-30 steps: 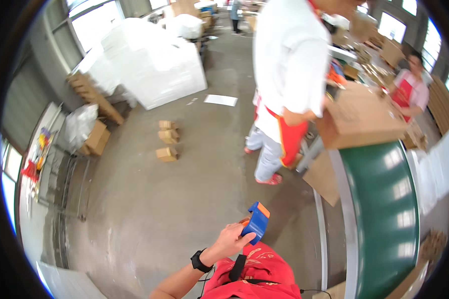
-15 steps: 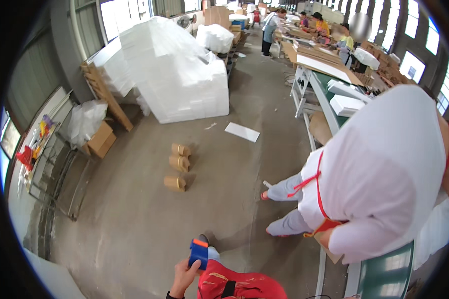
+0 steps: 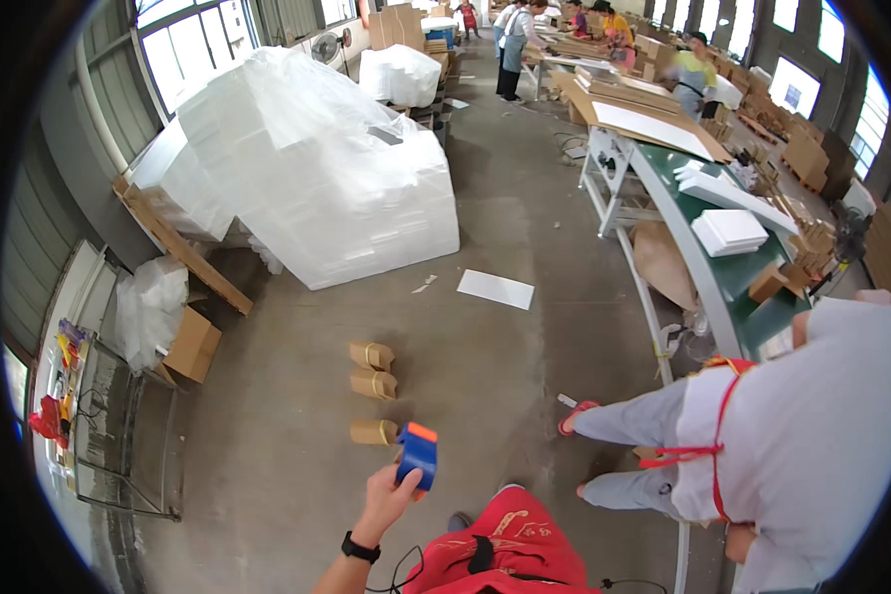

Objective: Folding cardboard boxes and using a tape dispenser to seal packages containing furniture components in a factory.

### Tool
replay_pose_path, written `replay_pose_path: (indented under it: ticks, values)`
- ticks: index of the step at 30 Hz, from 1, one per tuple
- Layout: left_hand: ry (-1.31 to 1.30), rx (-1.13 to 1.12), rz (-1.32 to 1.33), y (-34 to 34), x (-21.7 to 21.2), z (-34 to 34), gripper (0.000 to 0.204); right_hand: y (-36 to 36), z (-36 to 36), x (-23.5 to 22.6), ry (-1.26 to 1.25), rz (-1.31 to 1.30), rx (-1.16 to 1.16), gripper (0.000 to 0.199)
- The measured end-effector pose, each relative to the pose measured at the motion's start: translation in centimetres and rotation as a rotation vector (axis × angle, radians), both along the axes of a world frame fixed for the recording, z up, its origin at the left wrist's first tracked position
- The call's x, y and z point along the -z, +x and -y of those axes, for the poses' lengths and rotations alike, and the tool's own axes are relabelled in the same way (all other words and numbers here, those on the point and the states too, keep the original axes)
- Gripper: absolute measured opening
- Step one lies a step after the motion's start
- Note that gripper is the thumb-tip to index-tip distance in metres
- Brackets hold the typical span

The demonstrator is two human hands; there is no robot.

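the left hand pinches in its fingers a smooth, boxy blue dispenser, orange-edged; just ahead of them, three banded brown cardboard bundles rest on grey floor.

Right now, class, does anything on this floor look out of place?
A white sheet lies on the floor by the wrapped white stack, pale scraps nearby. It looks odd, perhaps dropped, because other white boards rest up on the green conveyor.
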State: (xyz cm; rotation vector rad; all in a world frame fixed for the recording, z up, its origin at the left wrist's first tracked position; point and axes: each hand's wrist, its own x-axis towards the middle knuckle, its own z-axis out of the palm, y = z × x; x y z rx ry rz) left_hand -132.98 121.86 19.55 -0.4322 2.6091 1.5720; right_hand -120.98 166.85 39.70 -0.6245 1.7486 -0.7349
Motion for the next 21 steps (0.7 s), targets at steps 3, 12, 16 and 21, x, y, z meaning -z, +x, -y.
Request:
replay_pose_path:
  ticks: [3,12,16,21]
  values:
    - [0.142,0.003,-0.007,-7.8,2.7,-0.3,0.031,-6.1,1.5,2.1,-0.028,0.038,0.001,0.021]
    - [0.349,0.139,0.098,-32.1,2.8,-1.4,0.028,-28.0,2.7,4.3,-0.065,0.141,0.043,0.021]
    - [0.302,0.065,-0.004,-41.2,3.6,0.0,0.028,-36.6,1.9,2.7,-0.028,0.232,0.051,0.022]
    - [0.307,-0.030,0.001,-52.4,4.4,2.9,0.027,-48.6,3.1,2.9,0.001,0.289,0.070,0.022]
